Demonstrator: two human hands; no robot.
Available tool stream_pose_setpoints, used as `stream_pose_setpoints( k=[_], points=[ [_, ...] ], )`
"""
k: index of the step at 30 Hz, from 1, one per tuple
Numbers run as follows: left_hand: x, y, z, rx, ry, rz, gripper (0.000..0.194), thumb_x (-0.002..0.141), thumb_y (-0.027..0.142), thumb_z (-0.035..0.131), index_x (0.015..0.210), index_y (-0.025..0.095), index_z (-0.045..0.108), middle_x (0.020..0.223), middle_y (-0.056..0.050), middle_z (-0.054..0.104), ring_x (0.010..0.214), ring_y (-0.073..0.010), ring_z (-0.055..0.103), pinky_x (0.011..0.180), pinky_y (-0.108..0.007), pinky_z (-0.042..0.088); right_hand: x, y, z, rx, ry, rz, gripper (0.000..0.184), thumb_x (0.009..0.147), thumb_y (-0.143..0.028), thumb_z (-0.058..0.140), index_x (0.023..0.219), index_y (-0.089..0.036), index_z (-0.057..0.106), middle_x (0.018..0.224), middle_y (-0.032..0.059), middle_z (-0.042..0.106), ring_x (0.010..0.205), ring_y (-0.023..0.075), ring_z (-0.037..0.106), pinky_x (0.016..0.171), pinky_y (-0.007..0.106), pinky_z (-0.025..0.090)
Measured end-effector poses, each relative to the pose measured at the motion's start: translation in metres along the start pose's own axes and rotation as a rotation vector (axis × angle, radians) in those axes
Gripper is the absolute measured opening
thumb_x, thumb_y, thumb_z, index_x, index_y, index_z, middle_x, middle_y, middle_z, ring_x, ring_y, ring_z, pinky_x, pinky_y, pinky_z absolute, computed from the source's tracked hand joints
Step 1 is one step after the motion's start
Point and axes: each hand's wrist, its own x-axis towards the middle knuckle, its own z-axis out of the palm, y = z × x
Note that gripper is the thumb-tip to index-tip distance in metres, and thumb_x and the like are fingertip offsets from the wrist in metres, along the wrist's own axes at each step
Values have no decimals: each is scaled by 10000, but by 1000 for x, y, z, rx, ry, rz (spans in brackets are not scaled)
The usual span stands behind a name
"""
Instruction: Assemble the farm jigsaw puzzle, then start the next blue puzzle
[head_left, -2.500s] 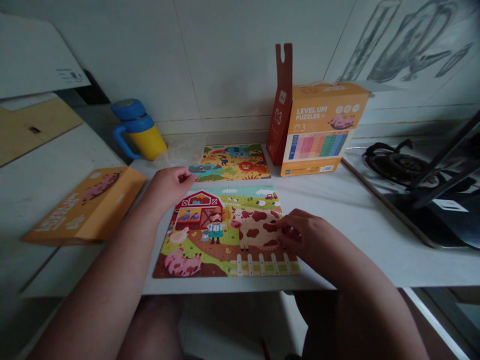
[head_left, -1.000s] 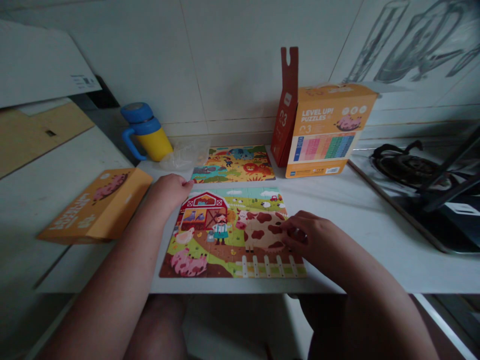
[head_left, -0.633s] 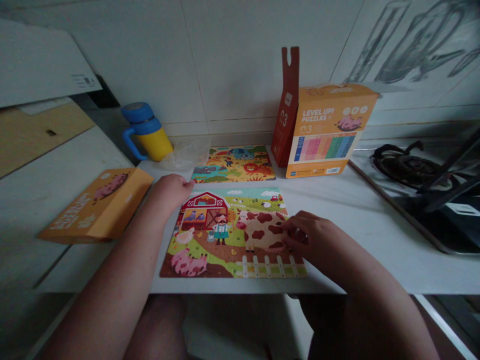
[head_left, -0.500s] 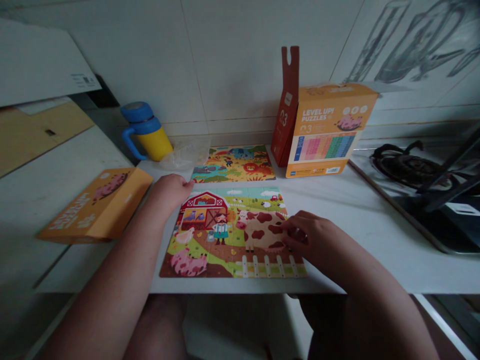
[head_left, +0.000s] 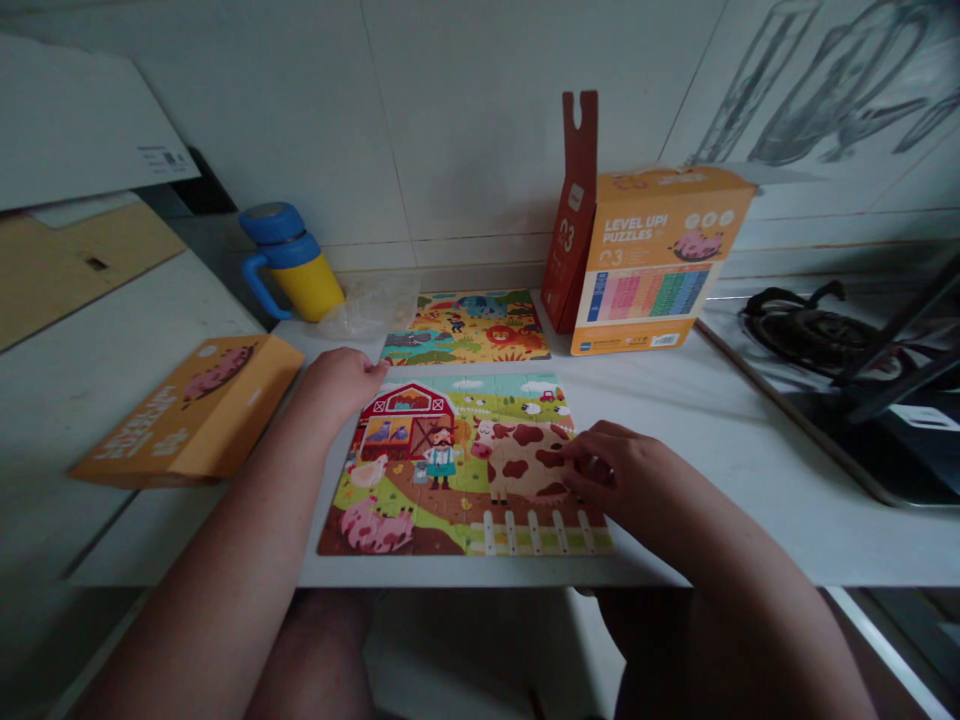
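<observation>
A joined farm jigsaw puzzle (head_left: pixel 450 490), with a red barn, a farmer, a cow and a pig, lies flat on the counter before me. At its right edge, by the cow's hindquarters, my right hand (head_left: pixel 619 465) is closed, thumb and fingers bent against the border. My left hand (head_left: pixel 345 380) is curled closed at the upper left corner; its fingertips are mostly hidden, so whatever they hold cannot be seen. Just behind lies a second jigsaw puzzle (head_left: pixel 472 330) with a lion, an elephant and a hippo, close to the left thumb.
An orange puzzle box (head_left: pixel 652 260) stands open at the back right. Another orange box (head_left: pixel 187 410) lies at left. A blue and yellow mug (head_left: pixel 296 265) stands by a clear plastic bag (head_left: pixel 375 305). A gas stove (head_left: pixel 825 340) is at right. The counter's front edge (head_left: pixel 480 585) runs near me.
My left hand has come down from above the rear puzzle's corner to the farm puzzle's upper left corner. The right hand stays at the right edge. My view has shifted slightly left.
</observation>
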Motion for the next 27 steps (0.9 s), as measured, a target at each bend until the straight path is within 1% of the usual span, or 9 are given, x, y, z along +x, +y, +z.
stream_pose_setpoints(
  k=[5, 11, 15, 19, 22, 27],
  points=[
    [1, -1, 1, 6, -4, 8, 556, 992, 583, 435, 868, 217, 835, 945, -179, 821, 932, -369, 752, 741, -394, 498, 0, -1, -1, -7, -22, 15, 142, 963, -223, 656, 1004, -210, 791, 994, 78, 728, 806, 193, 675, 743, 328, 517],
    [2, -2, 3, -9, 6, -2, 574, 991, 612, 421, 832, 224, 813, 920, -170, 821, 897, -357, 750, 682, -387, 470, 1, -1, 0, -13, -20, 23, 119, 949, -217, 673, 978, -207, 787, 978, 74, 728, 811, 197, 680, 753, 333, 520],
    [1, -1, 1, 8, 2, -10, 582, 991, 617, 418, 828, 222, 812, 914, -168, 821, 910, -351, 750, 693, -376, 482, 1, -1, 0, -9, -7, 11, 132, 946, -219, 668, 987, -212, 794, 972, 75, 733, 784, 187, 671, 730, 323, 514],
    [1, 0, 0, -7, -2, -12, 570, 984, 610, 430, 849, 213, 816, 929, -175, 820, 904, -362, 749, 697, -392, 481, 1, 1, 1, -8, 3, -2, 132, 934, -224, 668, 970, -215, 794, 957, 71, 734, 755, 178, 663, 697, 310, 498],
    [1, -1, 2, -24, 5, -9, 559, 974, 610, 440, 846, 215, 815, 922, -177, 815, 895, -374, 746, 702, -405, 476, 1, 1, 1, -15, 8, 11, 128, 938, -226, 665, 958, -215, 791, 953, 70, 730, 788, 194, 678, 722, 323, 505],
    [3, -3, 5, -29, 11, -5, 565, 969, 629, 433, 808, 230, 800, 906, -172, 807, 893, -372, 742, 691, -403, 455, 1, -1, 0, -26, -26, 24, 132, 962, -229, 659, 992, -210, 786, 993, 77, 732, 819, 204, 687, 757, 343, 520]
  ],
)
